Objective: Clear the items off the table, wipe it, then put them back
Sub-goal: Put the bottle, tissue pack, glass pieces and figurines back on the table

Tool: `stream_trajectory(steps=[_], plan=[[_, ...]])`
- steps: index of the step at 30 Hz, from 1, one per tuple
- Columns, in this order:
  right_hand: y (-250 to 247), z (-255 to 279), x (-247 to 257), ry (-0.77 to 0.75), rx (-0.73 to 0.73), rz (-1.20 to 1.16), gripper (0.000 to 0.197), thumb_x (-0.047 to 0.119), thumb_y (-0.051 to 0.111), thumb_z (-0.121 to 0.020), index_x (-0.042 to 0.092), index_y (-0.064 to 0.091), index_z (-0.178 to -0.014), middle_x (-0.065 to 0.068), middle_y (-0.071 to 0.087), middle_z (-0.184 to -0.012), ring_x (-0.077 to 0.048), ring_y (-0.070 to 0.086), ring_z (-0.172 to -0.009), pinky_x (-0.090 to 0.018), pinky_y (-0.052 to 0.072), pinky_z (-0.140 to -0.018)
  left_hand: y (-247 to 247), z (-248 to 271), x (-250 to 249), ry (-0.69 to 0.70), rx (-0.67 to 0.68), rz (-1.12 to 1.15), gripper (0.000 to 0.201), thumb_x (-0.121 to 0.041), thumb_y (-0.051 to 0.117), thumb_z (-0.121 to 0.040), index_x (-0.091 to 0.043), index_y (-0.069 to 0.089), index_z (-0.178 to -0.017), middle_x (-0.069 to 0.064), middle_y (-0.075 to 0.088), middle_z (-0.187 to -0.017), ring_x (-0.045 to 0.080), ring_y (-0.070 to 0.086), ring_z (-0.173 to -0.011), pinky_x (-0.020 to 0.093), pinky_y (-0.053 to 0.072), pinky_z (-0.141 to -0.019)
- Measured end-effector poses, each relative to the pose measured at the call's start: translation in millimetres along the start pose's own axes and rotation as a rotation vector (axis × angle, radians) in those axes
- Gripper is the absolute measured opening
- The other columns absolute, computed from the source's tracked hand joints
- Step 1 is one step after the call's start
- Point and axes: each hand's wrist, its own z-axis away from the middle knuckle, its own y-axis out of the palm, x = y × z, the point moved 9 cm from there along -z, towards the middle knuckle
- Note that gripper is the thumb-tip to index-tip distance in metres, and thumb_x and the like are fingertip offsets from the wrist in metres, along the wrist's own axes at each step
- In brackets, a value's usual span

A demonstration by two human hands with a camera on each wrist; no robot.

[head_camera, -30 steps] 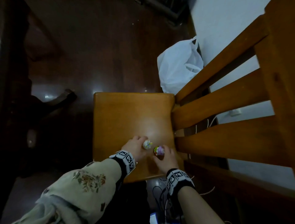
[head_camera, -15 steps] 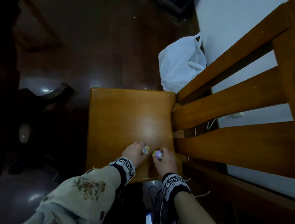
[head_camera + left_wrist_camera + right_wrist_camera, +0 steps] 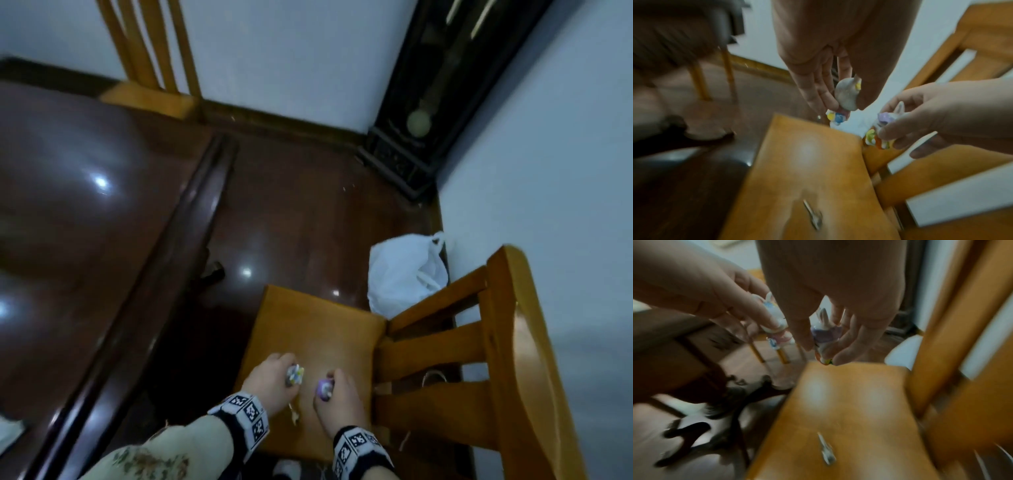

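Observation:
My left hand pinches a small white rabbit figurine with pastel eggs at its base, lifted above the wooden chair seat. My right hand holds a second rabbit figurine with a purple top, also raised off the seat. The two hands hang side by side over the near part of the seat. A metal key lies on the seat below them. The dark glossy table fills the left of the head view.
The chair's slatted back rises on the right against a white wall. A white plastic bag sits on the dark floor beyond the chair. A dark clock case stands in the corner, and another wooden chair stands at the far wall.
Both hands have lifted the figurines off the chair seat. My head has tipped up and turned left, bringing the dark table and the far wall into view.

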Motion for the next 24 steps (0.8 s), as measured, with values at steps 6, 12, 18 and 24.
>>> stream_trajectory(steps=[6,12,18,24], plan=[[-13.7,37.5,133.0,-0.310,-0.061,0.019,0.019,0.012,0.060,-0.082,0.021,0.051,-0.096,-0.001,0.048,-0.105,-0.018,0.048,-0.091,-0.028,0.039,-0.082,-99.5,62.0,34.4,-0.084,-0.217,0.146,0.024,-0.032,0.061,-0.081,-0.027,0.056,-0.104,-0.004,0.052,-0.099,0.020,0.059,-0.094,0.032,0.048,-0.086],[29.1,87.7,241.2,-0.504,-0.050,0.014,0.028,0.020,0.063,-0.082,0.018,0.052,-0.107,0.005,0.041,-0.102,-0.015,0.044,-0.086,-0.024,0.032,-0.076,-173.8,148.0,125.6,-0.166,-0.456,0.251,0.027,-0.036,0.065,-0.080,-0.027,0.058,-0.104,-0.002,0.057,-0.098,0.019,0.059,-0.092,0.031,0.047,-0.082],[133.3,159.1,319.1,-0.610,0.003,0.002,0.026,0.022,0.062,-0.082,0.022,0.053,-0.106,0.006,0.044,-0.104,-0.014,0.049,-0.088,-0.026,0.040,-0.082,-210.3,233.1,239.5,-0.237,-0.598,0.292,0.025,-0.037,0.066,-0.079,-0.027,0.059,-0.101,-0.003,0.061,-0.093,0.016,0.059,-0.089,0.026,0.044,-0.074],[254.0,234.1,382.5,-0.683,0.040,-0.002,0.027,0.027,0.062,-0.085,0.019,0.055,-0.110,0.003,0.048,-0.108,-0.013,0.050,-0.093,-0.028,0.043,-0.087,-231.6,315.8,355.5,-0.293,-0.644,0.309,0.029,-0.034,0.065,-0.083,-0.022,0.058,-0.109,-0.001,0.059,-0.101,0.019,0.058,-0.096,0.028,0.044,-0.079]])
